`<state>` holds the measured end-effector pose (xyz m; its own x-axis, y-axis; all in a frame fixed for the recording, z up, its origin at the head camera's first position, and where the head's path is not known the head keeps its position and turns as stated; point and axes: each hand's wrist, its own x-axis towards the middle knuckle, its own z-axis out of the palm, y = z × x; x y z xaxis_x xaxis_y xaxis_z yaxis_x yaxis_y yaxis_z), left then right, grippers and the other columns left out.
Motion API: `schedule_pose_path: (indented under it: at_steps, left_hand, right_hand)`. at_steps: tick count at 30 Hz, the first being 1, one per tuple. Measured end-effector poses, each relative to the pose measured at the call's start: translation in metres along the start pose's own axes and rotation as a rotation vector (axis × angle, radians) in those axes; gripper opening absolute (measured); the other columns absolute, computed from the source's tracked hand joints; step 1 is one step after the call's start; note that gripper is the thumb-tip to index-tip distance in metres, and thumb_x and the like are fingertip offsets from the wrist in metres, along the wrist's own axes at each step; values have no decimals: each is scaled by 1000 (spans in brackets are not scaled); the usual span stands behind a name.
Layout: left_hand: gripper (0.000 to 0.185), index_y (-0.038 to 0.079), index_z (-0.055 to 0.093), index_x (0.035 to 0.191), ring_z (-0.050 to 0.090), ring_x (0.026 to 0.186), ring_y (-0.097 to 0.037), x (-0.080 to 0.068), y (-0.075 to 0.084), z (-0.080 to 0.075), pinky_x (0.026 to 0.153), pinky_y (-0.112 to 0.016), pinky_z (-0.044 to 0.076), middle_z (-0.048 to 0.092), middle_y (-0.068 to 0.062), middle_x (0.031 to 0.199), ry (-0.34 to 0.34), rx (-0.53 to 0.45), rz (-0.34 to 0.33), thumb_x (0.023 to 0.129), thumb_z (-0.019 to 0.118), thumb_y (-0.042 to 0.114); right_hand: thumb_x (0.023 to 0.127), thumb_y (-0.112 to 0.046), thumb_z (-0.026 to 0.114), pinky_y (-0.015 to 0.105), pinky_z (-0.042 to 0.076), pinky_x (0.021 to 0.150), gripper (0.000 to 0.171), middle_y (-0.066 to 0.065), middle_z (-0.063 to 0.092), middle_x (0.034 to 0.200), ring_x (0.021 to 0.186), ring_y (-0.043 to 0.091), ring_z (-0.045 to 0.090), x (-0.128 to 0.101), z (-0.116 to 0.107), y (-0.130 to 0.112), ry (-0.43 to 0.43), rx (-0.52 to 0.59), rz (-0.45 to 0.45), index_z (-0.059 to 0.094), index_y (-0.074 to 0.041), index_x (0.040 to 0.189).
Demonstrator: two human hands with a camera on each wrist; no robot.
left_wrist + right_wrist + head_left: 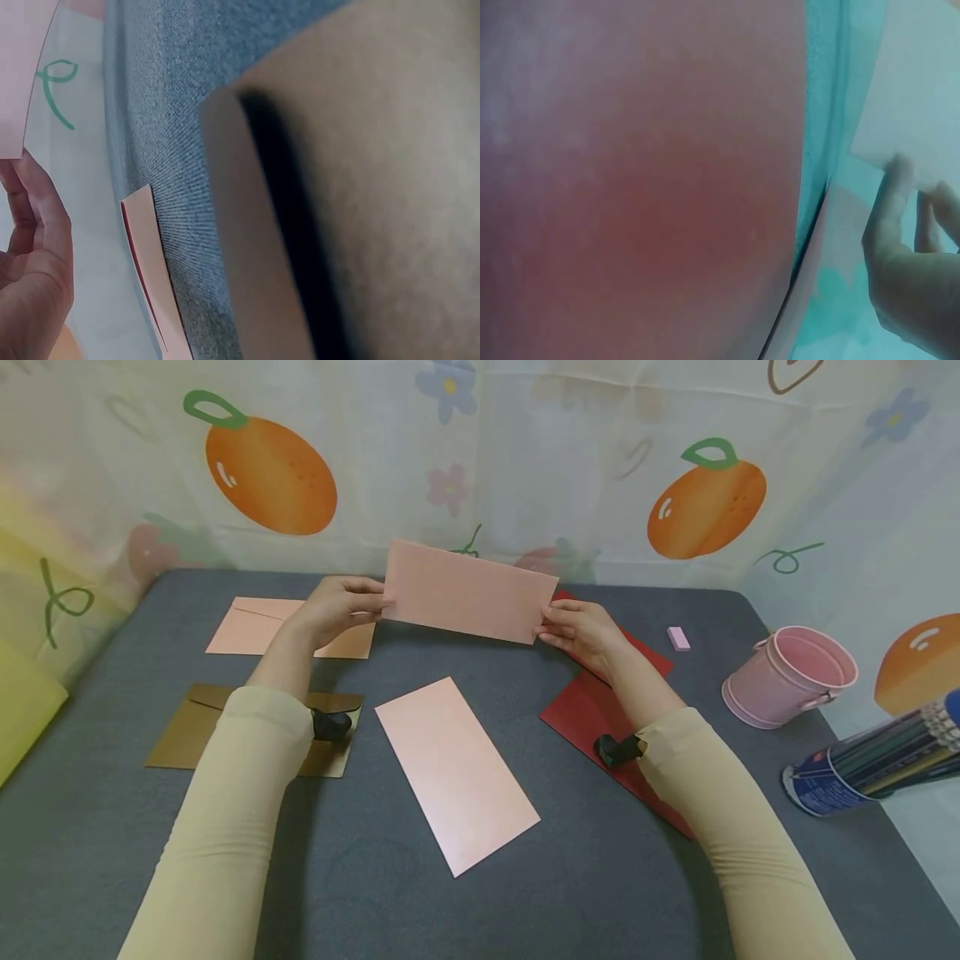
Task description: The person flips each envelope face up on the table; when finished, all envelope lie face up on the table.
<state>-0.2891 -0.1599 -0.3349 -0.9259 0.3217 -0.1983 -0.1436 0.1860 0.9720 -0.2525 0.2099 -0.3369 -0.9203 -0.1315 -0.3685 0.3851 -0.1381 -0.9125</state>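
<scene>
Pink envelope (468,592) hangs above the grey table (570,877), pinched at either end by the left hand (341,604) and right hand (581,628); inspection seems underway, and turning it calls for steady fingertips.

A second pink envelope (456,774) is lying flat at the middle of the grey counter (570,877). Another pink envelope (258,625) is lying flap-up at the far left, with a brown envelope (187,731) sitting nearer on the same side. A red envelope (581,714) is lying to the right. A small pink eraser (678,637) is resting beyond it, near a pink bucket (791,675) tipped on its side. A tube of pencils (873,762) is lying at the right edge. A curtain printed with oranges (525,460) is hanging behind.
</scene>
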Motion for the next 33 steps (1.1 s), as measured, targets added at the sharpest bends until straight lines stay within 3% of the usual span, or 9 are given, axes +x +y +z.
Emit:
schedule_pose_path:
  at_steps: [6,10,13,19,22,28,33]
  left_hand:
    - [12,27,75,89,61,79,-6,0,-2,-3,79,-19,53,68,12,84,13,26,-9,93,69,17]
    - [8,25,75,91,60,68,-8,0,-2,-5,69,-21,53,69,9,74,11,36,-23,92,70,20]
    - [10,21,76,100,68,71,-8,-1,-1,-6,72,-21,57,74,9,79,-12,23,-27,94,68,25]
    - [65,0,56,135,73,83,-6,0,-1,-5,85,-23,58,76,13,89,-52,83,-31,96,57,51]
    - [73,-3,52,138,73,86,-7,0,-2,-5,88,-25,58,76,11,93,-50,105,-44,95,54,56]
    - [49,5,57,137,68,94,-4,-4,-4,-4,89,-23,57,65,8,121,-61,126,-51,95,65,31]
    - [56,9,48,145,61,98,-5,-7,-4,-3,86,-19,56,49,-5,140,-114,174,-40,93,68,15]
  right_hand:
    - [97,-12,61,22,59,74,17,-2,63,88,80,13,65,0,0,0,4,-18,10,54,-11,112]
    - [99,-15,59,24,59,75,13,-2,73,82,79,13,72,1,-1,1,-29,-47,1,56,-11,111]
    - [100,-15,56,23,59,77,12,-2,76,87,83,12,73,1,-2,1,-52,-47,-5,55,-10,112]
    - [104,-18,49,25,60,81,18,1,75,94,89,14,73,0,-4,3,-66,-43,-7,54,-7,116]
    - [104,-20,49,25,60,82,24,2,75,98,93,17,73,-1,-4,3,-63,-51,-9,56,-5,121]
    - [98,-15,60,22,59,79,35,-2,68,107,90,11,70,0,0,5,-40,-138,-15,60,-2,130]
    - [95,-2,59,20,57,71,45,-4,61,100,75,6,65,0,1,7,-47,-201,1,53,-3,139]
